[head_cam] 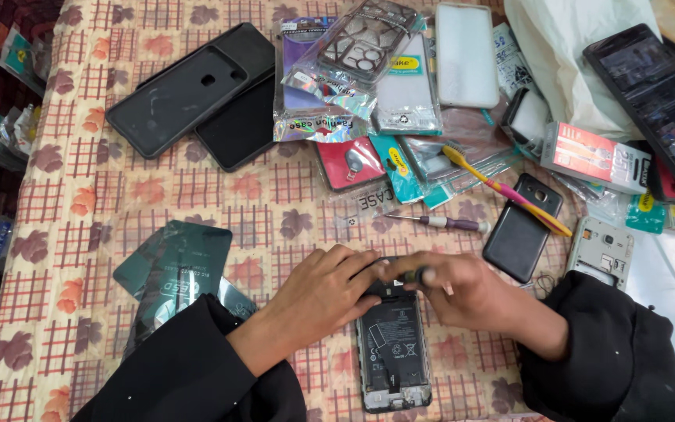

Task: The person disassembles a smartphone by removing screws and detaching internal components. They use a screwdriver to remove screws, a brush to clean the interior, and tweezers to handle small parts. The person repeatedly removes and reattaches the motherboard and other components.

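Note:
An opened smartphone (393, 352) lies face down at the near edge of the table, its back cover off and its battery showing. My left hand (323, 295) rests on the phone's upper left corner and steadies it. My right hand (455, 291) is closed around a small dark-handled screwdriver (419, 274) held over the top end of the phone; its tip is hidden by my fingers. Both arms wear black sleeves.
A second screwdriver (447, 223) and a yellow-pink toothbrush (501, 187) lie beyond my hands. A black back cover (519, 234) and another opened phone (601, 248) sit to the right. Phone cases (189, 94) and packaged cases (353, 70) crowd the far side. Dark screen-protector packets (181, 270) lie left.

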